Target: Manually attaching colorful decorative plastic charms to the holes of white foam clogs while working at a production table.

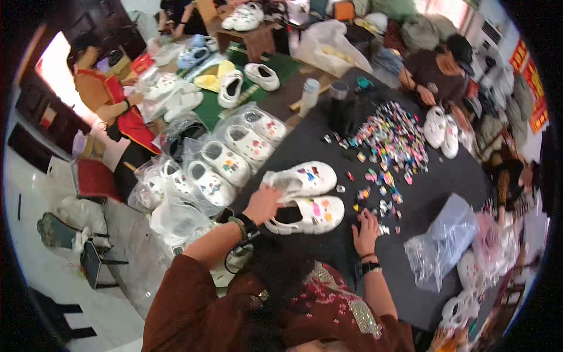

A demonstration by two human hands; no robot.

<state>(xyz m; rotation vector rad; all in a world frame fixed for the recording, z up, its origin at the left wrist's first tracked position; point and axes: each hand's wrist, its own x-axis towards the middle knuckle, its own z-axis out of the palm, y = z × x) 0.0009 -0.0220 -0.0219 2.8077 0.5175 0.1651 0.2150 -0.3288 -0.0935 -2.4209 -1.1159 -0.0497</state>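
A pair of white clogs lies side by side in front of me on the dark table [328,258], toes to the right. Colourful charms dot the tops of the far clog [316,179] and the near clog [321,214]. My left hand [264,205] is closed at the heel end of the pair, its fingertips partly hidden between the two shoes. To the right, my right hand [366,232] rests on the table with fingers stretched out, beside a few loose charms [384,208]. I cannot see anything held in it.
A large heap of shoe charms [393,138] spreads across the far table. Bagged, decorated white clogs [226,164] line the left side. A clear plastic bag [443,240] lies at right, a bottle [309,97] at the back. Co-workers sit around, one in a dark cap [460,53].
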